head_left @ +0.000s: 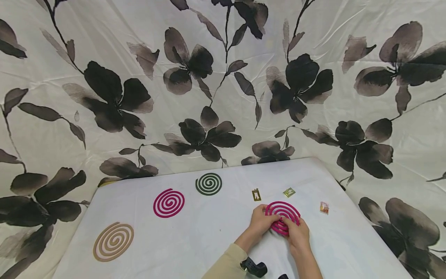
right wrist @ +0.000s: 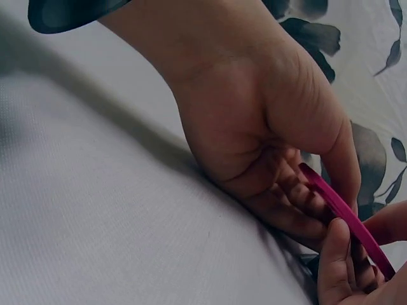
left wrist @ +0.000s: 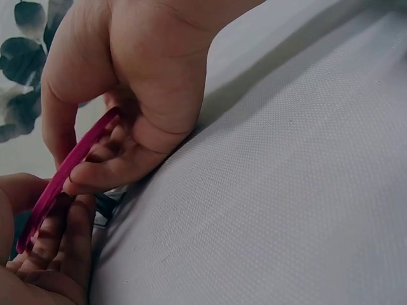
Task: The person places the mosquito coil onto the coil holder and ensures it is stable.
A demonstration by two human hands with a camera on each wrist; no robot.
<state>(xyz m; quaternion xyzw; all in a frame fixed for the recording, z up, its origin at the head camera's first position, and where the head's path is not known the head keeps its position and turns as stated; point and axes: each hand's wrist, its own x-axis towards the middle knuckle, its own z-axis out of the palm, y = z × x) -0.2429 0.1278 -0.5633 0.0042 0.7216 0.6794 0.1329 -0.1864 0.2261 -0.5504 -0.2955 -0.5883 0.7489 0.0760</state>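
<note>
Both hands hold a pink mosquito coil (head_left: pixel 283 211) tilted up over the right part of the white table (head_left: pixel 195 240). My left hand (head_left: pixel 259 224) grips its left side, thumb across the front face and fingers behind. On the opposite side my right hand (head_left: pixel 300 237) grips it the same way, and the two thumbs come close together near the coil's centre. In the left wrist view the coil (left wrist: pixel 70 162) appears edge-on, a thin flat disc between thumbs and fingers. The right wrist view also shows the coil (right wrist: pixel 343 213) edge-on, low over the cloth.
A second pink coil (head_left: pixel 168 203), a green coil (head_left: pixel 209 184) and a tan coil (head_left: pixel 113 242) lie flat to the left. Beyond the hands are two small gold plates with cut-outs (head_left: pixel 256 194). A small orange-and-white piece (head_left: pixel 324 208) lies right. Floral fabric (head_left: pixel 223 97) hangs behind.
</note>
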